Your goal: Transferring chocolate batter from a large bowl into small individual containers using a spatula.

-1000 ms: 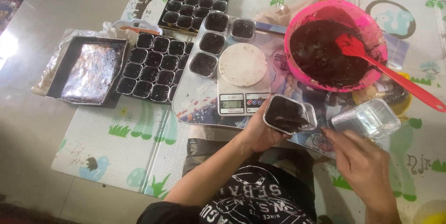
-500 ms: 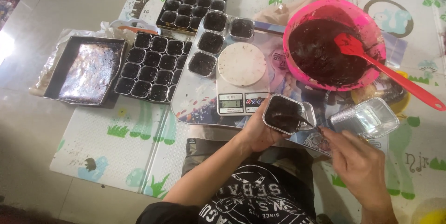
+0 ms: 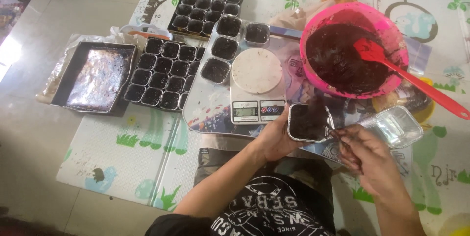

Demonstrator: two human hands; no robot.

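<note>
Lower centre of frame: left hand (image 3: 274,140) clamped on small foil cup (image 3: 307,122) filled with dark batter, fingers under its left edge, thumb side against the rim. Held just in front of the kitchen scale (image 3: 256,86), near but not touching its front edge. Lower right: right hand (image 3: 369,155) pinched shut on a thin utensil (image 3: 335,132), tip touching the cup's right rim; kind of utensil too small to tell. Just right of that hand: empty foil container (image 3: 397,126), lying tilted on the mat, close to the knuckles; little free room on that side.

Mid frame: scale with round white plate, standing on a shiny tray (image 3: 208,106). Along the tray's left and top edge, four filled cups (image 3: 225,49) in a bent row. Right of scale: pink bowl (image 3: 353,50) of dark batter, red spatula (image 3: 406,77) resting in it, handle running out past the rim toward the right frame edge.

Left of tray: black mould tray (image 3: 164,74), cells filled, touching the tray edge. Further left: dark baking pan (image 3: 95,77) lined with foil. Upper centre: second black mould tray (image 3: 208,8). Open floor mat (image 3: 132,162) at lower left; widest free space there.
</note>
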